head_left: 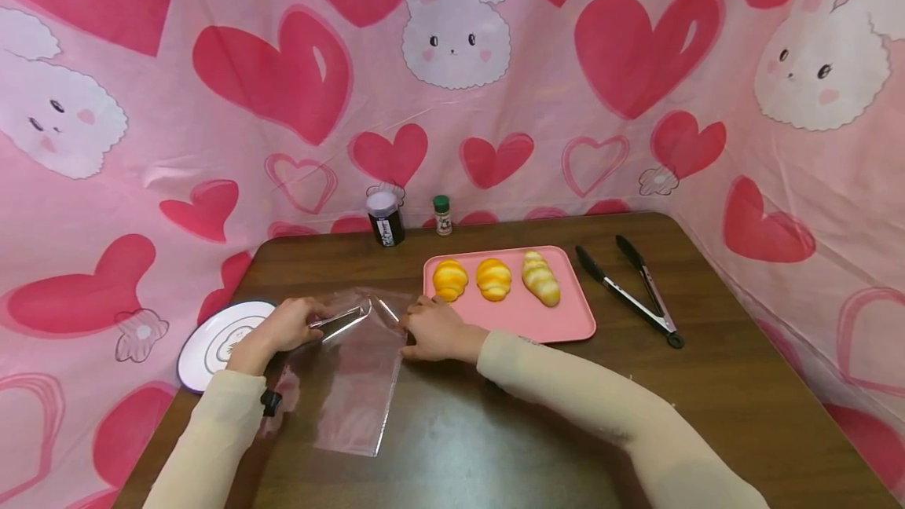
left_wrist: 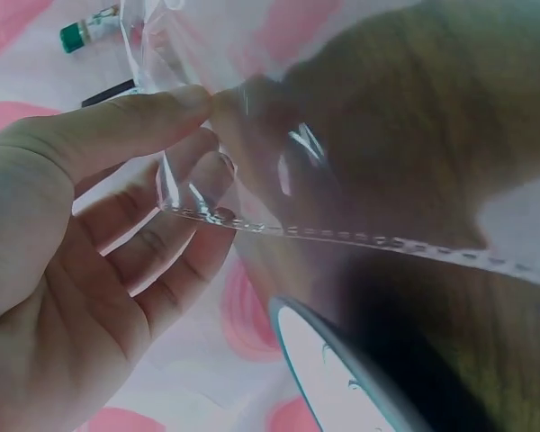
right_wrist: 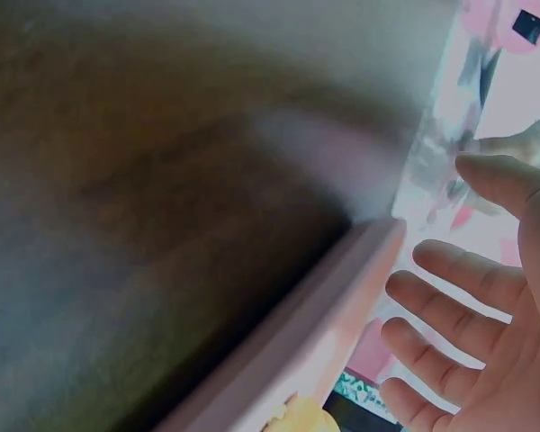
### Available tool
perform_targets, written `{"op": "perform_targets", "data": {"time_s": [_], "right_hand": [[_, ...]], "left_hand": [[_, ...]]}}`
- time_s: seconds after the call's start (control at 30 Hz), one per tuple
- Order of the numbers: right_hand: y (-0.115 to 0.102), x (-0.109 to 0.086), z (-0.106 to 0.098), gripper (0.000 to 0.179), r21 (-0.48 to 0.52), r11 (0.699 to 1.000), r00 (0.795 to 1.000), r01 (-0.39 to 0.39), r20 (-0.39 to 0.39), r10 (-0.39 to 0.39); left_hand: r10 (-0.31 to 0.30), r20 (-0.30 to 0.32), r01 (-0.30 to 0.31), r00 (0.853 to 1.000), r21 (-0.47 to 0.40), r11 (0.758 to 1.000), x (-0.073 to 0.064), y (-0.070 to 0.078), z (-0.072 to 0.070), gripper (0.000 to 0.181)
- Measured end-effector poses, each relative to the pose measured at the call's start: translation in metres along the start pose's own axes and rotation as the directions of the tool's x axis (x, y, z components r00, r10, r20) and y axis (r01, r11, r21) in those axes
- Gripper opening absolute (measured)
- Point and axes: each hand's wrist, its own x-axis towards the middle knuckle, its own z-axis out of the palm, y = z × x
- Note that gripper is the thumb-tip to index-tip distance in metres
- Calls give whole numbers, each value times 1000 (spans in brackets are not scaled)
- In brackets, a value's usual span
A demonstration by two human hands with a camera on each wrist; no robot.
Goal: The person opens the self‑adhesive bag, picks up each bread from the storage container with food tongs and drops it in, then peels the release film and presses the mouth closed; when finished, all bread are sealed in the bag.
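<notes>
Dark brown wood-look table [head_left: 438, 462], glossy. Clear film bag [head_left: 357, 407], thin, wrinkled and shiny, roughly rectangular, lies between the two hands, lower end toward the person. Cream sleeves [head_left: 566, 375], arms reaching forward. Left hand [head_left: 283, 326] pinches the bag's left edge between thumb and fingers, other fingers loosely bent. Right hand [head_left: 440, 330] at the bag's right edge, fingers spread, thumb well apart from them; can't tell if thumb touches film. White dark-rimmed round plate [head_left: 194, 356] just beside left hand. Pink rectangular tray [head_left: 488, 324] beside right hand, bearing three ridged bread pieces [head_left: 492, 280]. Black-and-metal tongs [head_left: 636, 305] right of tray, spread. Farther: dark jar [head_left: 387, 230], green-capped bottle [head_left: 442, 222], heart-print cloth [head_left: 452, 116].
</notes>
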Motion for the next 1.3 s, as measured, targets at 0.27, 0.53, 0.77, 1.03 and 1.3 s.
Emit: {"op": "perform_targets", "data": {"time_s": [0.27,0.53,0.77,1.03,1.3], "right_hand": [[19,-5,-15,38,134,990,997,-39,-54,46],[39,-9,-33,40,298,947,989,-121,-49,141],[55,-14,-42,43,391,907,984,-154,-25,178],[65,-17,-49,39,517,838,976,-174,-20,215],[71,-19,-53,26,611,784,981,-108,-60,182]], "left_hand": [[-11,-32,10,999,-23,1000,3,1,-6,33],[-12,-97,12,995,-7,1000,4,7,-13,26],[-27,-116,24,993,-28,999,8,20,-25,28],[42,-145,-46,989,-21,999,19,43,-34,33],[164,-182,-167,970,-1,986,34,65,-41,33]]}}
